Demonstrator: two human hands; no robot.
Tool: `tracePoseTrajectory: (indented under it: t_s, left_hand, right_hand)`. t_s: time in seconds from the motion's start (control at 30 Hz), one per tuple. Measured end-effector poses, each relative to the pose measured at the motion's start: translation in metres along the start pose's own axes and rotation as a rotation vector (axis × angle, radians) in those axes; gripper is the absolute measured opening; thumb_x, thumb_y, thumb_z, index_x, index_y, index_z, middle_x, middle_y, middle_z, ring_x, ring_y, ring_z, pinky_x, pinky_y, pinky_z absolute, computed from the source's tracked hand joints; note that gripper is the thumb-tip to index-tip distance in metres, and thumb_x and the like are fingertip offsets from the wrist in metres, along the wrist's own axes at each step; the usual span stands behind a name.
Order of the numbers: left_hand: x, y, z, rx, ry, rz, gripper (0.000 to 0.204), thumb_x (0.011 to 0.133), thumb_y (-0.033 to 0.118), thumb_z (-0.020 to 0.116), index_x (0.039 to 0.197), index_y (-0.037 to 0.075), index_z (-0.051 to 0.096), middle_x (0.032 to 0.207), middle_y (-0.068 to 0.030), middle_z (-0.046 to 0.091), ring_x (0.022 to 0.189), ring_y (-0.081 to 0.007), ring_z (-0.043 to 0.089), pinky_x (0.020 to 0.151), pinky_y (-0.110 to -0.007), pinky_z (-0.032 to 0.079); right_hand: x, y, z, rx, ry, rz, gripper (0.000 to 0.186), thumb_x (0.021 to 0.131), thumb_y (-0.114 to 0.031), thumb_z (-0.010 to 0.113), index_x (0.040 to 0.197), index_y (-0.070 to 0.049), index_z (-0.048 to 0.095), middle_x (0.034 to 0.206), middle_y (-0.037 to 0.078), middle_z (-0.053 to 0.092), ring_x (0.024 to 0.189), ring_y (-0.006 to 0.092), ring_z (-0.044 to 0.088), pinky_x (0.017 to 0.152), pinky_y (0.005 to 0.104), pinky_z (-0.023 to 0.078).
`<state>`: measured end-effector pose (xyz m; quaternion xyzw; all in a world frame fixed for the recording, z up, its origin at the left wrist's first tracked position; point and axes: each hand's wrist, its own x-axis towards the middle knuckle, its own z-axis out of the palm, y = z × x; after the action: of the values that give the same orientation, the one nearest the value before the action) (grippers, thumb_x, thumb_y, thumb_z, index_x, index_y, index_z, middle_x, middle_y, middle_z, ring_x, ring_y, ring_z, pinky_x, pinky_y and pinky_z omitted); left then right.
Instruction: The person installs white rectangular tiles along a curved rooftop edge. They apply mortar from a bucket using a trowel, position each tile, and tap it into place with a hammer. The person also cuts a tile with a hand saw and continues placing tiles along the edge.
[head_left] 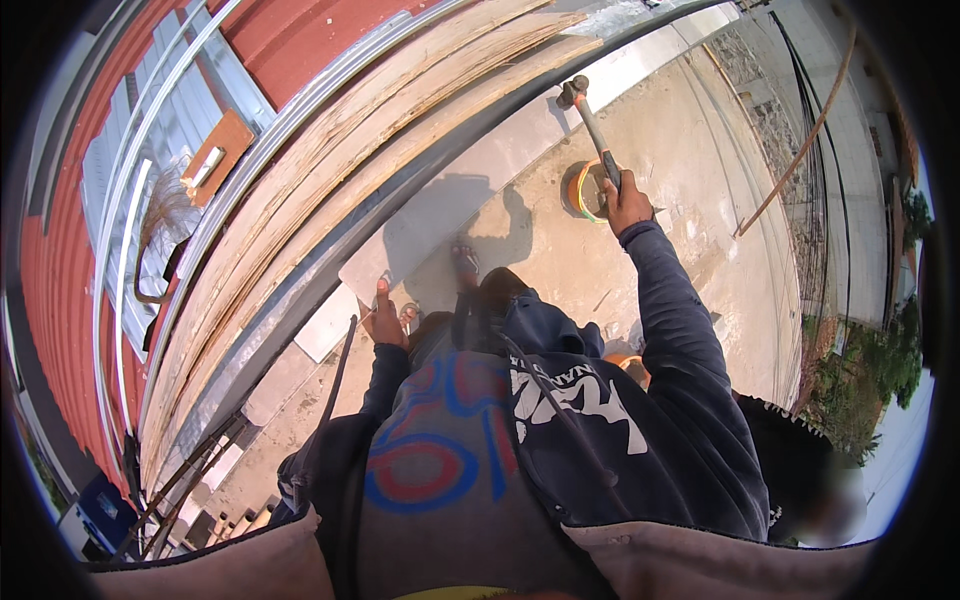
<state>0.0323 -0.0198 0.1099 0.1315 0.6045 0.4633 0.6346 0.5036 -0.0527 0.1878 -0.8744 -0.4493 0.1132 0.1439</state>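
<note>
One hammer (597,130) is held in the right hand (628,203), whose fingers are clamped round the lower end of the handle. The hammer lies forward of those fingers: its long axis runs from the fist away from the body and slightly to the left, with the head at the far end, by the far part of the slab (455,195). The right hand is the nearer one; the left hand (387,325) is well apart from the tool, low at the near end of the slab, thumb raised. Whether the left fingers are apart, together or closed on an edge cannot be told, as they are mostly hidden. The slab's long axis runs from near the left hand forward and to the right. Count: one hammer; two buckets, one (574,192) just beside the right hand and one (630,363) partly hidden by the right sleeve (680,310); at least three wood sheets (400,100) beyond the slab; one thin pole (785,175) at right, near the wires (822,150).
</note>
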Motion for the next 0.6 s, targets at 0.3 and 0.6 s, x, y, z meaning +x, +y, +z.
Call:
tracePoseTrajectory:
  t_s: [0.3,0.6]
  left_hand:
    - [0.02,-0.018,-0.018,0.078,-0.089,0.139,0.052,0.097,0.031,0.08,0.139,0.012,0.057,0.087,0.0056,0.057,0.062,-0.0056,0.042,0.049,-0.026,0.037]
    - [0.006,-0.005,-0.008,0.074,-0.034,0.075,0.047,0.094,0.033,0.083,0.132,0.016,0.06,0.083,0.0101,0.053,0.061,-0.0024,0.035,0.049,-0.024,0.03]
  right_hand:
    - [-0.002,0.014,0.023,-0.094,-0.079,0.049,0.033,0.103,-0.031,0.059,0.123,-0.007,0.049,0.089,0.034,0.069,0.088,0.0548,0.069,0.08,0.0631,0.052]
    - [-0.019,-0.032,0.014,0.077,0.184,0.001,0.038,0.106,-0.039,0.057,0.126,-0.009,0.048,0.084,0.03,0.07,0.081,0.0537,0.069,0.072,0.061,0.053]
